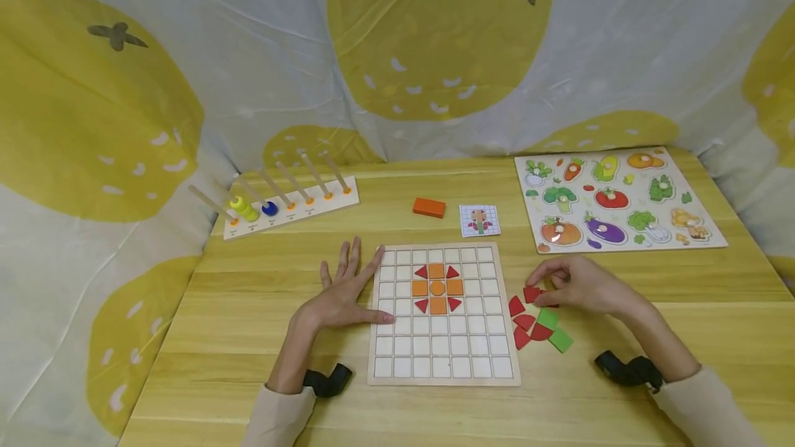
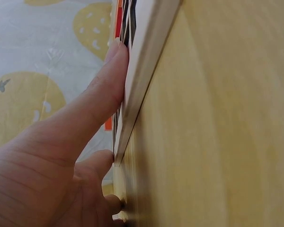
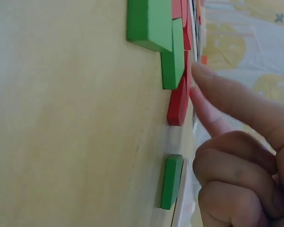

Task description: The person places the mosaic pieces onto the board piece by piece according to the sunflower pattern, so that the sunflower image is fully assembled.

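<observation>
A wooden grid board [image 1: 444, 357] lies mid-table, with an orange and red tile pattern [image 1: 437, 288] set in its upper cells. My left hand [image 1: 357, 288] lies flat with fingers spread at the board's left edge. In the left wrist view its thumb [image 2: 94, 104] presses against the board's rim [image 2: 142, 71]. To the right of the board, my right hand [image 1: 549, 288] curls over a pile of loose red and green tiles [image 1: 539, 328]. Its thumb and forefinger pinch a red tile [image 1: 531, 293]. The right wrist view shows those fingertips [image 3: 201, 75] at the red tile [image 3: 178, 104], beside green tiles [image 3: 173, 56].
A small pattern card [image 1: 479, 219] and an orange block [image 1: 429, 207] lie behind the board. At the back left stands a peg rack [image 1: 292, 209] with yellow and blue rings, and at the back right lies a vegetable puzzle [image 1: 621, 202]. A lemon-print cloth walls in the table.
</observation>
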Available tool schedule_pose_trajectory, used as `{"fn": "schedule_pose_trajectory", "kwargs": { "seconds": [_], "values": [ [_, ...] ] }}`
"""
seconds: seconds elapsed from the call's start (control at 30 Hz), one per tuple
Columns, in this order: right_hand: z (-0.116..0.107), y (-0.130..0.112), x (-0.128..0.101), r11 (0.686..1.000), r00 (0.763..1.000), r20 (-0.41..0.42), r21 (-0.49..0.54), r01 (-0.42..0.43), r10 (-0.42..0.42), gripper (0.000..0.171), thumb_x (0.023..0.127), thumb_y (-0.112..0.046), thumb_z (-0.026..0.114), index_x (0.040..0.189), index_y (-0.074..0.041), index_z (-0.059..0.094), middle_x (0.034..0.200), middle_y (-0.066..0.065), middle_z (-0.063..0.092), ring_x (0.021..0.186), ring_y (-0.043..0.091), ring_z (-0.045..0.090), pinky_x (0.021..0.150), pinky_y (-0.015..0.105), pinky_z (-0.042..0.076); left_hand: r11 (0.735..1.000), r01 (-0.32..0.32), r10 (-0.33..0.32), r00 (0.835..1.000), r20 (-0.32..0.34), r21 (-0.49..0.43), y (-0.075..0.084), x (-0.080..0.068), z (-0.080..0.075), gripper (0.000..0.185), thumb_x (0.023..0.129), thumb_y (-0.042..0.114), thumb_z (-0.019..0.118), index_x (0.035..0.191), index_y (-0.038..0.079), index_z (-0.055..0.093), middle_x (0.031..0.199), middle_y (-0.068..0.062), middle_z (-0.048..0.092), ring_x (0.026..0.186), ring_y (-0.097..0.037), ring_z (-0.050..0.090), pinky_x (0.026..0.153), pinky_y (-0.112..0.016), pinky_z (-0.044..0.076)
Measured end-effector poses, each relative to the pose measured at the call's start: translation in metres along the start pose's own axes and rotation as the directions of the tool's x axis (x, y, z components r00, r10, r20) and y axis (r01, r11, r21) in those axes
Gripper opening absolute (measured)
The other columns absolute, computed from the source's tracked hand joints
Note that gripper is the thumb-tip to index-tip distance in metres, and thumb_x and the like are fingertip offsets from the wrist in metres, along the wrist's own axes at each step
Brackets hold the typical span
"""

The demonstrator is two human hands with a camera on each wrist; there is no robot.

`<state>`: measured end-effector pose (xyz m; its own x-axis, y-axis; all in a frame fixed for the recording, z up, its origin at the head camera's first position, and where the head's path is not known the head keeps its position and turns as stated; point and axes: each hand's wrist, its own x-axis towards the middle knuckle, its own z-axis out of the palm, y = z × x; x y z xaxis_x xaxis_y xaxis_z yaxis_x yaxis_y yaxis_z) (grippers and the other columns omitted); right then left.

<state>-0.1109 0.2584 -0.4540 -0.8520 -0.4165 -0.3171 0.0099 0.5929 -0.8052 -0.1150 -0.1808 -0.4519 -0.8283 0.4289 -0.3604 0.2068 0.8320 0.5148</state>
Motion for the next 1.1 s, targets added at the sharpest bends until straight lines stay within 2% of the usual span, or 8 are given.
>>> {"fn": "schedule_pose_trajectory", "kwargs": {
  "seconds": [0.17, 0.3, 0.43, 0.7, 0.97, 1.1],
  "values": [
    [-0.004, 0.001, -0.002, 1.000, 0.995, 0.095, 0.005, 0.026, -0.027, 0.027, 0.080, -0.022, 0.090, 0.102, -0.012, 0.078, 0.064, -0.006, 0.038, 0.057, 0.005, 0.035, 0.054, 0.025, 0.030, 1.000, -0.001, 0.001, 1.000, -0.001, -0.012, 0.000, 0.000, 0.000, 0.123, 0.081, 0.057, 0.083, 0.168, 0.026, 0.002, 0.169, -0.018, -0.030, 0.156, -0.042, -0.030, 0.114, -0.078, -0.020],
    [-0.008, 0.005, -0.003, 0.999, 0.981, 0.192, 0.013, 0.040, -0.042, 0.023, 0.078, -0.017, 0.090, 0.099, -0.013, 0.080, 0.061, -0.006, 0.036, 0.056, 0.004, 0.034, 0.053, 0.026, 0.029, 1.000, 0.004, -0.003, 1.000, 0.004, -0.010, 0.001, -0.001, 0.000, 0.123, 0.081, 0.057, 0.083, 0.168, 0.026, 0.001, 0.169, -0.018, -0.030, 0.156, -0.041, -0.031, 0.114, -0.077, -0.021],
    [-0.011, 0.009, -0.004, 0.998, 0.970, 0.233, 0.036, 0.054, -0.061, 0.023, 0.078, -0.012, 0.089, 0.099, -0.010, 0.081, 0.061, -0.006, 0.035, 0.056, 0.003, 0.032, 0.052, 0.025, 0.028, 1.000, -0.003, 0.003, 1.000, 0.003, -0.014, 0.001, -0.001, -0.001, 0.123, 0.082, 0.056, 0.083, 0.168, 0.025, 0.001, 0.168, -0.020, -0.030, 0.156, -0.043, -0.030, 0.113, -0.078, -0.021],
    [-0.014, 0.009, -0.003, 1.000, 0.995, 0.103, -0.004, 0.011, -0.010, 0.024, 0.082, -0.022, 0.088, 0.103, -0.012, 0.080, 0.064, -0.006, 0.039, 0.057, 0.005, 0.036, 0.051, 0.023, 0.028, 1.000, -0.008, 0.008, 1.000, -0.001, -0.009, 0.001, 0.000, -0.001, 0.123, 0.082, 0.056, 0.083, 0.168, 0.024, 0.002, 0.168, -0.021, -0.030, 0.156, -0.044, -0.029, 0.113, -0.079, -0.020],
    [-0.019, 0.012, -0.005, 0.996, 0.985, 0.154, 0.025, 0.080, -0.083, 0.029, 0.080, -0.011, 0.088, 0.107, -0.009, 0.079, 0.062, -0.007, 0.029, 0.056, 0.002, 0.029, 0.051, 0.023, 0.027, 1.000, -0.014, 0.014, 1.000, -0.007, -0.016, 0.001, -0.001, -0.001, 0.122, 0.082, 0.055, 0.083, 0.168, 0.024, 0.003, 0.168, -0.021, -0.029, 0.156, -0.044, -0.029, 0.113, -0.079, -0.020],
    [-0.017, 0.011, -0.005, 0.998, 0.988, 0.141, 0.007, 0.068, -0.068, 0.029, 0.080, -0.011, 0.088, 0.107, -0.009, 0.078, 0.064, -0.006, 0.030, 0.058, 0.003, 0.030, 0.052, 0.024, 0.028, 1.000, -0.013, 0.013, 1.000, -0.006, -0.012, 0.001, -0.001, -0.001, 0.122, 0.082, 0.055, 0.083, 0.168, 0.024, 0.002, 0.168, -0.021, -0.029, 0.156, -0.044, -0.029, 0.113, -0.079, -0.020]
  ]
}}
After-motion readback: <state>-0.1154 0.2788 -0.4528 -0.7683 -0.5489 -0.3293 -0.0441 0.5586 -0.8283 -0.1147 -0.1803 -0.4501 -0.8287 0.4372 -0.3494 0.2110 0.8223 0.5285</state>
